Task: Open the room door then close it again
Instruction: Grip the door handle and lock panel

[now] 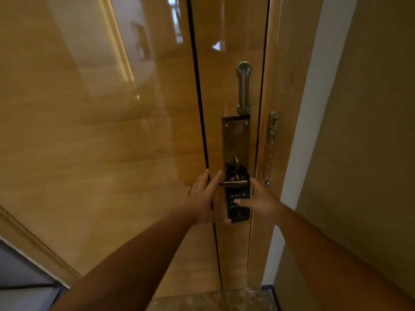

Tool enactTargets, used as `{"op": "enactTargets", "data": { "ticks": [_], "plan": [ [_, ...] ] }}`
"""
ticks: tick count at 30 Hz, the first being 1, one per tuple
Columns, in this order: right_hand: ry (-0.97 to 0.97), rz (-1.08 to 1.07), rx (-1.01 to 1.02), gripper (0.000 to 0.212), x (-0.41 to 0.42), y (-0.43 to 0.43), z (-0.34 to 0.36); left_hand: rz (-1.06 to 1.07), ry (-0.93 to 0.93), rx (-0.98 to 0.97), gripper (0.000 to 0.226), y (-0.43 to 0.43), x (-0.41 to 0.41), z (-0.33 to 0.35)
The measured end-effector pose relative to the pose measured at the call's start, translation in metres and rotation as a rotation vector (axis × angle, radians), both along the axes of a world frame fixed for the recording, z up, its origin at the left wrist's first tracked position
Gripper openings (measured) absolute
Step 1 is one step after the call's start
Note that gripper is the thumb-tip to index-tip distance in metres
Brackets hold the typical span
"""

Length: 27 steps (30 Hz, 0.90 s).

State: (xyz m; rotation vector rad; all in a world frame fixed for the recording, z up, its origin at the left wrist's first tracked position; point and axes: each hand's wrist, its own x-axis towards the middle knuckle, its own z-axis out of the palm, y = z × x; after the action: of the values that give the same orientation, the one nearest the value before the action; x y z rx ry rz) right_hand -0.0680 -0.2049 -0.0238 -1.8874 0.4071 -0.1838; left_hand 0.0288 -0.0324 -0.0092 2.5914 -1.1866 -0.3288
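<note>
The glossy wooden room door (101,142) fills the view and sits against its frame (283,86). A metal lever handle (233,182) sticks out from a dark lock plate (235,140), and a black hanging sign (239,205) dangles from it. My left hand (202,198) is spread open, its fingers lying over the free end of the lever. My right hand (261,199) is open too, fingers apart, touching the sign just right of the lever. Neither hand has closed around anything.
A vertical metal pull bar (243,88) is fixed above the lock plate. A security chain (270,153) hangs from the frame on the right. A plain wall (370,131) runs along the right side. Marble floor (213,299) shows below.
</note>
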Motion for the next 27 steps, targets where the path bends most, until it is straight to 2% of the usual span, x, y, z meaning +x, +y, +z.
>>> {"op": "enactTargets", "data": {
  "ticks": [3, 6, 10, 14, 16, 18, 20, 21, 24, 25, 27],
  "plan": [
    [0.042, -0.066, 0.034, 0.069, 0.028, -0.015, -0.016, 0.038, 0.010, 0.003, 0.122, -0.023, 0.025, -0.021],
    [0.085, -0.097, 0.088, 0.063, 0.044, -0.027, -0.036, 0.078, -0.056, 0.008, 0.109, -0.036, 0.038, -0.035],
    [0.063, -0.163, 0.111, 0.041, 0.052, -0.041, -0.051, 0.052, -0.025, 0.017, 0.107, -0.041, 0.046, -0.035],
    [0.071, -0.098, -0.085, 0.001, 0.044, -0.039, -0.053, -0.042, 0.012, 0.070, 0.110, -0.033, 0.055, -0.035],
    [0.048, -0.101, -0.173, 0.013, 0.032, -0.037, -0.049, -0.067, 0.109, 0.074, 0.112, -0.031, 0.060, -0.031],
    [0.043, -0.113, -0.258, 0.023, 0.021, -0.040, -0.038, -0.049, 0.307, -0.029, 0.108, -0.028, 0.061, -0.013],
    [0.104, -0.077, -0.332, 0.020, 0.013, -0.036, -0.022, -0.029, 0.554, -0.149, 0.082, -0.022, 0.065, 0.007],
    [0.128, -0.046, -0.365, 0.016, 0.013, -0.030, -0.016, -0.010, 0.615, -0.172, 0.070, -0.017, 0.069, 0.016],
    [0.133, 0.031, -0.397, 0.009, 0.029, 0.004, 0.001, 0.040, 0.627, -0.160, 0.067, -0.001, 0.083, 0.027],
    [0.123, 0.067, -0.348, 0.009, 0.037, 0.019, 0.004, 0.048, 0.630, -0.184, 0.064, 0.004, 0.087, 0.028],
    [0.120, 0.160, -0.108, 0.016, 0.050, 0.046, 0.005, 0.049, 0.576, -0.269, 0.053, 0.008, 0.093, 0.031]
  ]
}}
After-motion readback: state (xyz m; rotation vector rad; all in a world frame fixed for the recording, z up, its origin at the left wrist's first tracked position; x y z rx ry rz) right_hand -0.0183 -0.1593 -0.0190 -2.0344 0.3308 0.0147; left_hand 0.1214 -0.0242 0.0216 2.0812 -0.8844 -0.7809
